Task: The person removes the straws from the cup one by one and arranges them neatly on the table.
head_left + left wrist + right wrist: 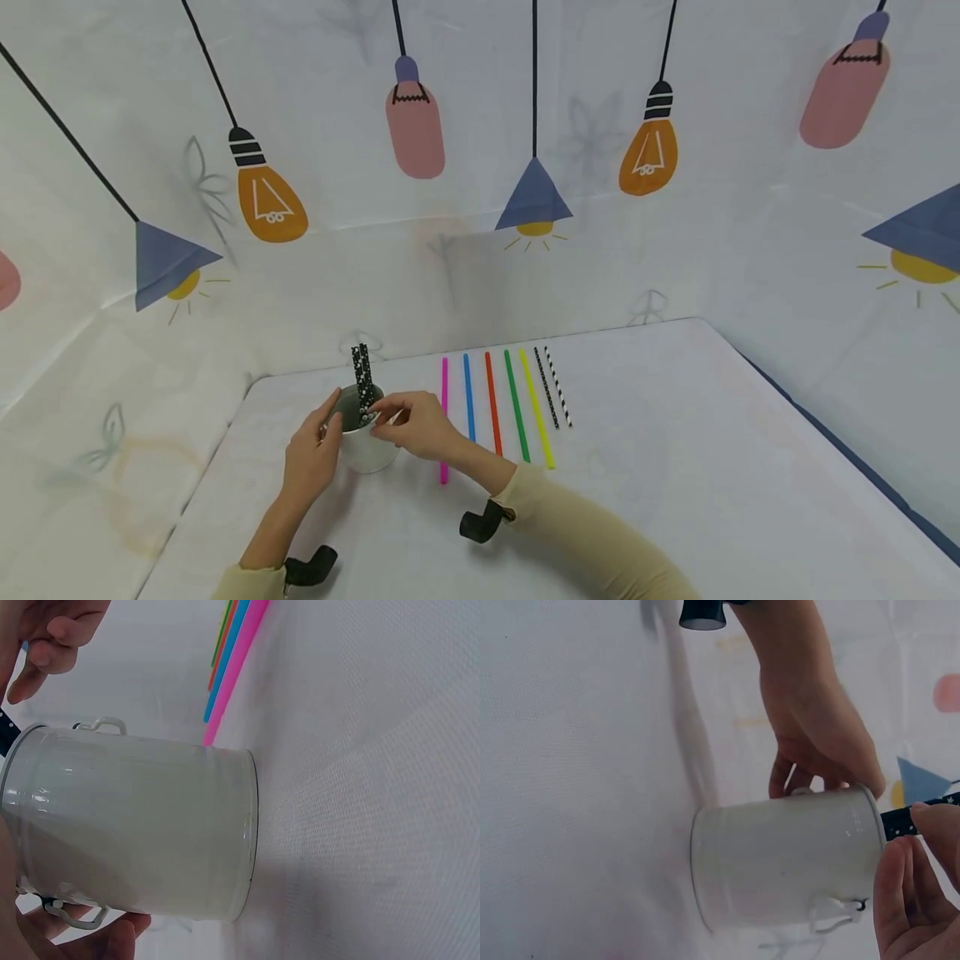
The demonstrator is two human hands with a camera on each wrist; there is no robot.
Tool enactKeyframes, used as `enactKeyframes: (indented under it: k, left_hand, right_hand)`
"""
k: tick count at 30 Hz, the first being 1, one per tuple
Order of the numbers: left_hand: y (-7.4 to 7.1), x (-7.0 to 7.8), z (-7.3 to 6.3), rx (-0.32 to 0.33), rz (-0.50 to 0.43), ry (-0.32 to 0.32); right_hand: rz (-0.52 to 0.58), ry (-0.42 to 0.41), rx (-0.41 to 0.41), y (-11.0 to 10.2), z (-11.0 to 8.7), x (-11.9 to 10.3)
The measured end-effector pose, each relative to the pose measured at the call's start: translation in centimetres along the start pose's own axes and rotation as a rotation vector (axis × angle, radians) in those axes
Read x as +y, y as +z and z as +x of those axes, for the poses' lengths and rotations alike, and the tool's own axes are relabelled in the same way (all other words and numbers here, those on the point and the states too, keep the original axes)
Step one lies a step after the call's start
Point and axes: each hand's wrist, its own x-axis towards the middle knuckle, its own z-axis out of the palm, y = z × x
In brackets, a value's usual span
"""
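Observation:
A small white metal bucket [367, 450] with a loop handle on each side stands upright on the table. My left hand [311, 454] grips it from the left, thumb at the rim and fingers around the side by one loop handle [79, 919]. Two black straws with white specks [363, 375] lean out of the bucket's mouth. At the rim's right side my right hand [420, 425] pinches a speckled black straw [900, 823] low down, between thumb and fingertips. The lower ends of the straws are hidden inside the bucket.
Right of the bucket lies a row of straws: pink [445, 383], blue [469, 396], red [492, 400], green [516, 404], yellow [536, 408], a black speckled one [546, 387] and a black-and-white striped one [558, 387]. A lamp-patterned sheet [465, 283] hangs behind the white table [675, 467].

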Motion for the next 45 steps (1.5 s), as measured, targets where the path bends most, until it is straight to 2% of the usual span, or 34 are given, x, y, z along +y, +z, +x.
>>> enactKeyframes:
  k: [3,10,16,21,27,35,41,43,45]
  left_hand:
    - [0.0,0.0,-0.2,0.000,-0.001,-0.004]
    - [0.1,-0.2,-0.2,-0.007,-0.007,0.000]
    - [0.3,-0.2,-0.3,0.002,-0.006,0.013]
    - [0.2,0.0,-0.3,-0.009,-0.016,0.002]
    - [0.0,-0.1,-0.1,-0.010,-0.026,-0.003]
    - [0.1,-0.3,0.0,-0.023,-0.037,-0.013]
    - [0.0,-0.4,-0.1,0.005,-0.048,0.004]
    - [0.0,-0.4,0.0,0.007,-0.050,0.011]
    - [0.1,-0.5,0.1,-0.002,-0.050,0.014]
  right_hand:
    - [0.030,-0.010,0.023,0.6,0.0,0.3]
    - [0.018,-0.085,0.065,1.3,0.4,0.2]
    - [0.017,-0.106,0.092,0.5,-0.1,-0.8]
    - [0.003,-0.157,0.104,-1.5,-1.1,-2.4]
    - [0.065,-0.200,0.098,-4.8,-2.7,-5.3]
    - [0.095,-0.273,0.156,-9.3,-4.8,-7.9]
    - [0.023,-0.276,0.251,-12.7,-6.3,-10.4]
    - [0.005,-0.256,0.287,-14.0,-6.7,-10.6]
    - [0.007,-0.221,0.323,-15.2,-6.9,-9.7]
